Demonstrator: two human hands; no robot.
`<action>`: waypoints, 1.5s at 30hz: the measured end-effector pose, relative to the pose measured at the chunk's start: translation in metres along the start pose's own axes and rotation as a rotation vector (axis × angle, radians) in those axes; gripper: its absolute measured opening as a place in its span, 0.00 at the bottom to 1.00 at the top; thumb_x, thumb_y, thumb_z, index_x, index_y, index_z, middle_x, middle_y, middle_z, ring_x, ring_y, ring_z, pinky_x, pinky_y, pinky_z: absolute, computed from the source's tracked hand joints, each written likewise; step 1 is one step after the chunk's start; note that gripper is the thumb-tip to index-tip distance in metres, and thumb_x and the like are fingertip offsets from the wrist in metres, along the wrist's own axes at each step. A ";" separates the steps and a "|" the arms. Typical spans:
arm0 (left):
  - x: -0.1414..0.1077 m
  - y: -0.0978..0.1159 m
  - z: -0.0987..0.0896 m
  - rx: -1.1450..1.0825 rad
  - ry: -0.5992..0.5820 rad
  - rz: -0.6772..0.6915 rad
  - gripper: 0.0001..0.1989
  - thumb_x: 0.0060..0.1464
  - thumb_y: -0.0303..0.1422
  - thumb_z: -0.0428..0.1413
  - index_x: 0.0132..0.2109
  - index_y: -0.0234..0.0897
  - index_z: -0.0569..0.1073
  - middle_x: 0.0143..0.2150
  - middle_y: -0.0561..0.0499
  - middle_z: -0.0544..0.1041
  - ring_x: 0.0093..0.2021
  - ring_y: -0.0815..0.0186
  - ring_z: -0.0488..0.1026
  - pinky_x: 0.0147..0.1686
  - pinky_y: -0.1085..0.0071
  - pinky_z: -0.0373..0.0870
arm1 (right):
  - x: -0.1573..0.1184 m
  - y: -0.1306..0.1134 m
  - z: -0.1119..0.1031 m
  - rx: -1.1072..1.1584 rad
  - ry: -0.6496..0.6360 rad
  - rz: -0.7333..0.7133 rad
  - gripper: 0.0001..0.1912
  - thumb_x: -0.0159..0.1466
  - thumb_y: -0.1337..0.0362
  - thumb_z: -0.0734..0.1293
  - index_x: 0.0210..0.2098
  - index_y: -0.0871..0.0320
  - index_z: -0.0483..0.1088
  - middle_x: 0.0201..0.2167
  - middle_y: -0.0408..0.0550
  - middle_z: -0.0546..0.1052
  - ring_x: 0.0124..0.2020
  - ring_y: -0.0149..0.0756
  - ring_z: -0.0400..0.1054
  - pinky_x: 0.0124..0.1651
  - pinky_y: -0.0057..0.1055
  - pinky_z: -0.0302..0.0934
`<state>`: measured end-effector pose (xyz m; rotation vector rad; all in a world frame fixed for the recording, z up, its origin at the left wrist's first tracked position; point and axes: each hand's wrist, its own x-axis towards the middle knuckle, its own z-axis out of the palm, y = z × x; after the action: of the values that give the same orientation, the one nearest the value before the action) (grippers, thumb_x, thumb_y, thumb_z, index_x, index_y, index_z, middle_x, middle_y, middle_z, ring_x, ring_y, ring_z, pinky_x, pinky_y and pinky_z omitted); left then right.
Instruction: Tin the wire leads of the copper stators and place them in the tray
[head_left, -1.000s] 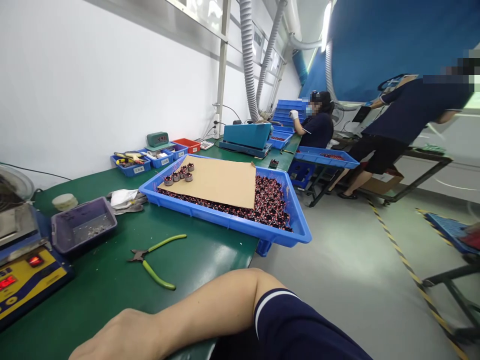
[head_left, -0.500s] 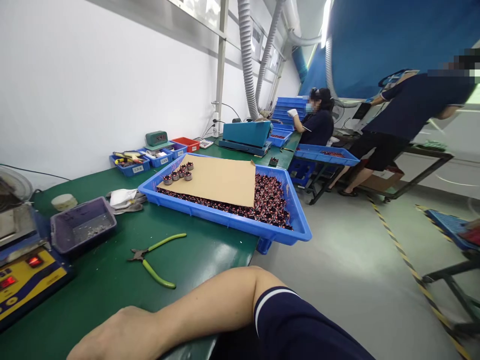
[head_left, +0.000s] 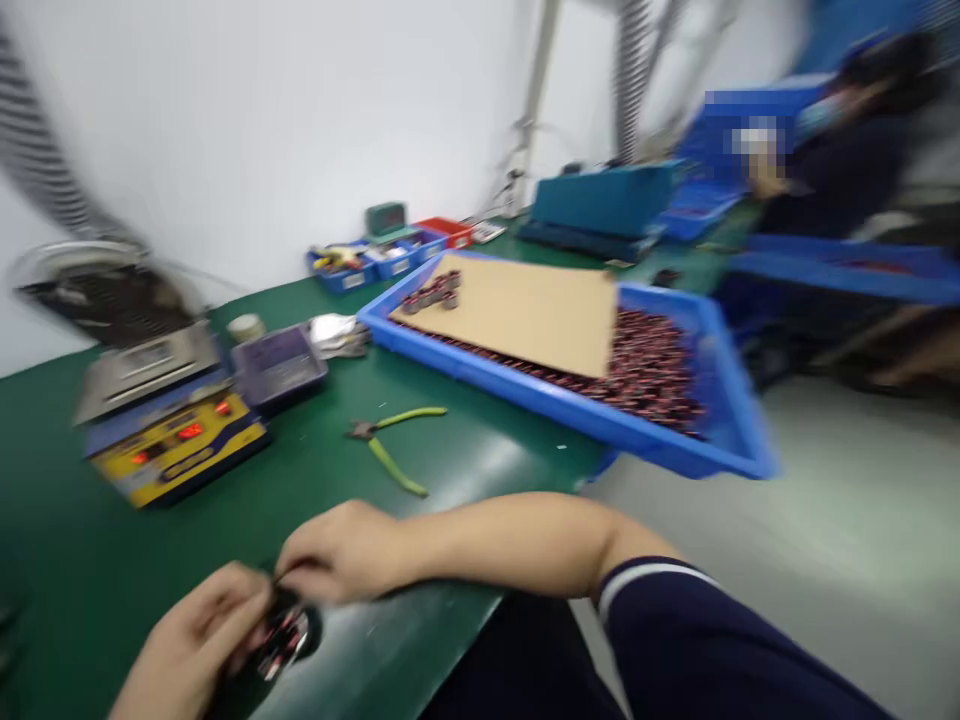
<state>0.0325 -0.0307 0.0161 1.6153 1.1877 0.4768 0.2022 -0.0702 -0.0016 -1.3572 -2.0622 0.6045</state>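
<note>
In the head view my left hand [head_left: 199,640] is closed around a motor stator [head_left: 289,638], a black ring with copper windings, blurred by motion. My right hand [head_left: 341,550] meets it at the stator's upper edge, thumb and fingers pinched together; what lies between them is too blurred to make out. Both hands are low over the green table [head_left: 480,480] near its front edge. Beyond them a pair of cutting pliers [head_left: 390,450] with green handles lies spread open on the tabletop.
A blue tray [head_left: 480,372] of similar parts stands behind, with cardboard [head_left: 536,310] across it and several stators on top. To the left are a yellow-fronted device [head_left: 180,440] and a purple bin [head_left: 279,370]. A co-worker [head_left: 847,150] sits at the far right.
The view has swung left and down, so things sit farther right. My left hand and the stator now show; my right hand, partly cut off before, is in full view.
</note>
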 end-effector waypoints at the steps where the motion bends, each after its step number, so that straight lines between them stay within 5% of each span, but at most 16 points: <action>1: -0.003 -0.002 -0.002 -0.069 -0.051 -0.024 0.22 0.42 0.50 0.61 0.24 0.36 0.66 0.19 0.55 0.68 0.19 0.72 0.62 0.18 0.76 0.59 | -0.001 -0.003 -0.002 0.022 0.055 0.021 0.03 0.61 0.68 0.66 0.34 0.58 0.73 0.31 0.39 0.78 0.33 0.26 0.71 0.35 0.18 0.59; 7: 0.005 -0.012 -0.013 -0.382 -0.144 -0.107 0.19 0.38 0.39 0.66 0.34 0.32 0.70 0.25 0.52 0.74 0.19 0.75 0.66 0.16 0.81 0.58 | 0.003 0.002 0.003 0.291 0.079 -0.051 0.08 0.62 0.70 0.61 0.31 0.62 0.72 0.24 0.45 0.75 0.23 0.27 0.65 0.30 0.24 0.58; 16: 0.007 -0.021 -0.013 -0.459 -0.144 -0.085 0.12 0.44 0.34 0.63 0.31 0.29 0.72 0.24 0.50 0.75 0.18 0.77 0.67 0.16 0.82 0.60 | 0.011 0.010 -0.012 0.503 -0.016 0.193 0.17 0.63 0.53 0.61 0.40 0.61 0.71 0.27 0.49 0.77 0.23 0.31 0.68 0.29 0.28 0.64; 22: 0.008 -0.019 -0.013 -0.454 -0.128 -0.124 0.05 0.47 0.27 0.59 0.31 0.29 0.70 0.22 0.52 0.73 0.17 0.78 0.66 0.15 0.84 0.57 | 0.013 0.011 -0.015 0.431 -0.070 0.165 0.15 0.59 0.53 0.66 0.34 0.60 0.74 0.26 0.47 0.76 0.26 0.32 0.68 0.30 0.29 0.64; 34: 0.012 -0.018 -0.011 -0.470 -0.207 -0.053 0.08 0.49 0.32 0.58 0.29 0.31 0.68 0.14 0.58 0.66 0.14 0.78 0.59 0.16 0.81 0.53 | 0.019 0.003 0.005 0.509 0.004 0.218 0.15 0.58 0.53 0.68 0.29 0.61 0.72 0.25 0.50 0.78 0.25 0.33 0.70 0.29 0.29 0.64; 45: 0.011 -0.018 -0.010 -0.485 -0.168 -0.047 0.14 0.45 0.36 0.63 0.30 0.29 0.71 0.27 0.47 0.77 0.16 0.80 0.59 0.17 0.81 0.55 | 0.018 0.001 0.008 0.579 0.041 0.252 0.13 0.58 0.55 0.67 0.28 0.61 0.71 0.23 0.48 0.77 0.23 0.31 0.69 0.25 0.27 0.63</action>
<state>0.0210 -0.0170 0.0010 1.1819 0.8966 0.5394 0.1914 -0.0540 -0.0042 -1.2598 -1.5152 1.1638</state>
